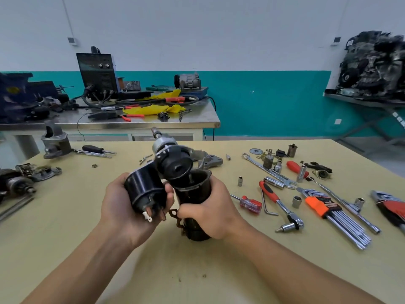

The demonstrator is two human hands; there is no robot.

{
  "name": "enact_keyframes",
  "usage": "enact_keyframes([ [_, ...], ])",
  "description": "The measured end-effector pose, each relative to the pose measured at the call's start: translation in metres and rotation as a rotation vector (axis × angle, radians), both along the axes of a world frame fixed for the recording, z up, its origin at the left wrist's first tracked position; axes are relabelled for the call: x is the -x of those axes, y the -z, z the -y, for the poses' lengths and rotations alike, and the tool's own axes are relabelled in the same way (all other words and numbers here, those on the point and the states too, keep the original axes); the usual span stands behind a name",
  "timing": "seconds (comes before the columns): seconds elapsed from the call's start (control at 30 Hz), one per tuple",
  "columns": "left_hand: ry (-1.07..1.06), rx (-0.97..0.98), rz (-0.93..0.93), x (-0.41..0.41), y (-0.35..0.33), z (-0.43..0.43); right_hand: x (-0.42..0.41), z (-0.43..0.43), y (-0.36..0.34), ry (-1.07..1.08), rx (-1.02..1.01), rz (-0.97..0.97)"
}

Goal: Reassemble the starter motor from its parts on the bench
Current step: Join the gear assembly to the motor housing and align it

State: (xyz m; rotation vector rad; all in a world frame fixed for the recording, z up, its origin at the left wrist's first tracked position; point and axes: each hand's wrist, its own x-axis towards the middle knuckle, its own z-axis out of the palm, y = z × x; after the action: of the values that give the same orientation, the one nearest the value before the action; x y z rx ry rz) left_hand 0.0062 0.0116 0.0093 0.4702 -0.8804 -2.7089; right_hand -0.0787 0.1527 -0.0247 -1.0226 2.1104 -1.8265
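Standing on the surface (153,270), a black motor casing (192,191) is gripped by the right hand (210,211), open mouth upward. A cylinder (144,189) with terminals is clasped in the left hand (119,207), the shaft piece (176,164) beside it tilted over that mouth, likely for insertion.

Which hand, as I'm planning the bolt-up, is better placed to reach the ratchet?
Right, probably: the right hand grips the motor housing nearest the ratchet; the left hand holds the solenoid farther away.
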Motion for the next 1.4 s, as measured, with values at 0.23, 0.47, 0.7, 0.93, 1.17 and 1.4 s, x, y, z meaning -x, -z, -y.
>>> enact_keyframes([
  [0.23,-0.027,-0.141,0.059,-0.002,-0.001,0.009,-0.003,0.001,-0.007,-0.068,-0.053,0.019],
  [0.47,0.017,0.23,0.006,-0.002,0.007,0.005,-0.006,-0.008,-0.012,-0.164,-0.046,0.066],
  [0.7,0.11,0.623,-0.119,-0.004,0.013,0.009,-0.006,-0.014,-0.011,-0.137,-0.059,0.049],
  [0.93,0.098,1.142,-0.187,-0.004,0.013,0.019,-0.007,-0.017,-0.008,-0.127,-0.007,0.083],
  [1.17,0.149,1.343,-0.258,-0.015,-0.001,0.023,-0.018,-0.016,-0.004,-0.133,0.016,0.013],
  [1.4,-0.103,1.464,-0.252,-0.019,-0.002,0.003,-0.021,-0.015,-0.003,-0.126,0.054,-0.004],
])
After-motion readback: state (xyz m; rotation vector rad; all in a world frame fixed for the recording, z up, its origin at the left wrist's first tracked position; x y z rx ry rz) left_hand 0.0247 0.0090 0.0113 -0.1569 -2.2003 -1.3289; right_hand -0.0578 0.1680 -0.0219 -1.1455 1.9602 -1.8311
